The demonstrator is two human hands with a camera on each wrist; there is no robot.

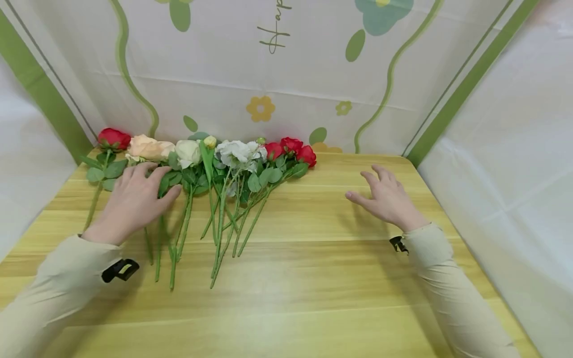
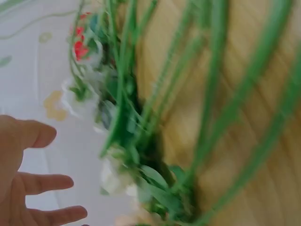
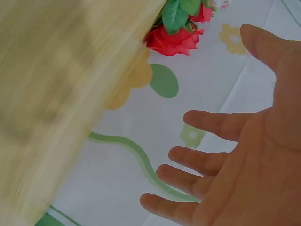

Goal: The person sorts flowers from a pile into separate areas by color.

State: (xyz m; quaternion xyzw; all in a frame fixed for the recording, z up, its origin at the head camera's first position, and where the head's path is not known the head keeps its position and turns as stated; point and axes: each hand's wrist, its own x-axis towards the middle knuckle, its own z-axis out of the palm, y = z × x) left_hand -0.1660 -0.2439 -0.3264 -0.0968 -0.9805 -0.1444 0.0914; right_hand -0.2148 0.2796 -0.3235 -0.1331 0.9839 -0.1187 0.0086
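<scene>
My left hand (image 1: pixel 140 195) hovers over the stems and leaves of the peach flowers (image 1: pixel 147 147), fingers spread, nothing held. In the left wrist view its fingers (image 2: pixel 47 183) stand apart from the stems beside them. A single red rose (image 1: pixel 114 138) lies to its left; a white rose (image 1: pixel 188 153), a yellow bud (image 1: pixel 210 142), a white hydrangea-like bloom (image 1: pixel 239 153) and several red roses (image 1: pixel 292 145) lie to its right. Over the right side of the table, my right hand (image 1: pixel 388 198) is spread with its palm bare, nearest to the red roses (image 3: pixel 174 42) in the right wrist view.
The flowers lie in a row along the back edge of the wooden table (image 1: pixel 286 298), their green stems (image 1: pixel 219 248) pointing toward me. Behind it hangs a printed white cloth (image 1: pixel 215 64) with green bands. A white sheet (image 1: pixel 510 164) borders the right side.
</scene>
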